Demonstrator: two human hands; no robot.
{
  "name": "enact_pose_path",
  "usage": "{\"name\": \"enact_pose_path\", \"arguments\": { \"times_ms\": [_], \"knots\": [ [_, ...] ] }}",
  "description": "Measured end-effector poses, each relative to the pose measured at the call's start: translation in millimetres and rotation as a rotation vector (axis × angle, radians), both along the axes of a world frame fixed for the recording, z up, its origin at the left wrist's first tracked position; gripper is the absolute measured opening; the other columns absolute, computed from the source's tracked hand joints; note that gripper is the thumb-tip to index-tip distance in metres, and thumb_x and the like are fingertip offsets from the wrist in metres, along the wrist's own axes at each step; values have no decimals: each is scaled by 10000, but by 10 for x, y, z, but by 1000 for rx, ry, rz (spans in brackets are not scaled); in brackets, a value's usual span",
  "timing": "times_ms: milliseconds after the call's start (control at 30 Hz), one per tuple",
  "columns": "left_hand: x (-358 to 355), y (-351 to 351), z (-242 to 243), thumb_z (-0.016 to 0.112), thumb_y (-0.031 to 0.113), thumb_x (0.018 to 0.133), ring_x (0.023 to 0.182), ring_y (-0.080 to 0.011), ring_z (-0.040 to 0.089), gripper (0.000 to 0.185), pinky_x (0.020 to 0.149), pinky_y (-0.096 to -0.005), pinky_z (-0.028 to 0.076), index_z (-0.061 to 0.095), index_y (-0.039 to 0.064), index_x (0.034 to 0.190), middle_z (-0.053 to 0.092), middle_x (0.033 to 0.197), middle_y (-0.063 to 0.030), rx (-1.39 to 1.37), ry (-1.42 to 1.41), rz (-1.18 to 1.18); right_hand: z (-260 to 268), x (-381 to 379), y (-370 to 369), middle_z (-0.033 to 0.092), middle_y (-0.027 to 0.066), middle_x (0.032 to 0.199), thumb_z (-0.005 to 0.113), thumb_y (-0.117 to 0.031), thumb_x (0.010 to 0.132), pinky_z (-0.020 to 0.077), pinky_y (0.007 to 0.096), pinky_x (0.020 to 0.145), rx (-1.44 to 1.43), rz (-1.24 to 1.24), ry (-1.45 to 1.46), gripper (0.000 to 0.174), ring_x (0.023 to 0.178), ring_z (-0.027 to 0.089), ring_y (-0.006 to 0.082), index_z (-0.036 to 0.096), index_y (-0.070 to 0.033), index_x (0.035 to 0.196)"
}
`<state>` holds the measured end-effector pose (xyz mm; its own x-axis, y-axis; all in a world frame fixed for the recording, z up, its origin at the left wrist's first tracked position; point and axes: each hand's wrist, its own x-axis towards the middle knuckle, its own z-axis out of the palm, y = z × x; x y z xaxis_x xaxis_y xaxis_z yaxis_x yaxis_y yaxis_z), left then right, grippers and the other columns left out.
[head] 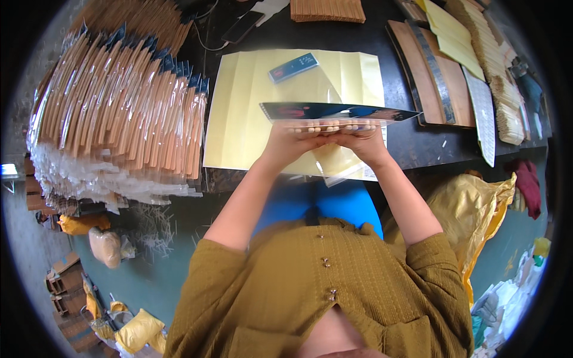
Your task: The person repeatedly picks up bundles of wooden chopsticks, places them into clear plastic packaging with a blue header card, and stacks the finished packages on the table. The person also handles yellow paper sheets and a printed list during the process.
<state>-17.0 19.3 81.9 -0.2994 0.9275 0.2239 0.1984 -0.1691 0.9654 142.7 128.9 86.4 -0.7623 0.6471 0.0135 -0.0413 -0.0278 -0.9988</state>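
Observation:
Both my hands grip a clear plastic packet with a dark printed panel (331,111) along its far side, held edge-up above the table. My left hand (288,145) is at its left end and my right hand (369,143) at its right, thumbs meeting near the middle. Along the near side of the panel runs a row of small pale round ends (333,126); what they belong to is unclear. Beneath lies a creased pale-yellow sheet (241,112). A dark blue printed label (293,68) on clear film lies on that sheet, beyond the packet.
At left, many clear sleeves (130,107) holding flat brown pieces stand packed in rows. A phone (243,26) with a white cable and a brown stack (327,11) lie at the back. Boards (425,76) and pale stick bundles (503,98) are at right, above a golden sack (465,210).

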Motion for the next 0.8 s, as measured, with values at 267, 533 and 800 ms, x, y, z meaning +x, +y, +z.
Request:
{"name": "enact_pose_path", "arguments": {
  "times_ms": [267,533,800],
  "knots": [
    [-37,115,-485,798,38,736,770,-109,653,273,705,-264,536,702,4,989,717,913,-41,39,-89,47,-451,-99,56,691,21,842,756,34,761,520,243,693,-72,-64,99,155,824,616,92,720,-2,907],
    [-36,116,-550,796,72,754,805,-112,651,198,703,-264,517,723,5,925,715,879,-47,-17,-148,146,-620,-95,161,688,105,1034,691,105,756,533,288,823,44,30,-83,319,944,656,183,644,45,1066],
    [-7,52,-168,733,115,838,943,-132,625,307,831,-281,489,674,27,1127,693,1060,-51,-123,-337,94,-298,-41,38,696,61,973,783,-83,782,528,275,778,-131,-33,106,371,889,643,113,630,7,1107]
  ]
}}
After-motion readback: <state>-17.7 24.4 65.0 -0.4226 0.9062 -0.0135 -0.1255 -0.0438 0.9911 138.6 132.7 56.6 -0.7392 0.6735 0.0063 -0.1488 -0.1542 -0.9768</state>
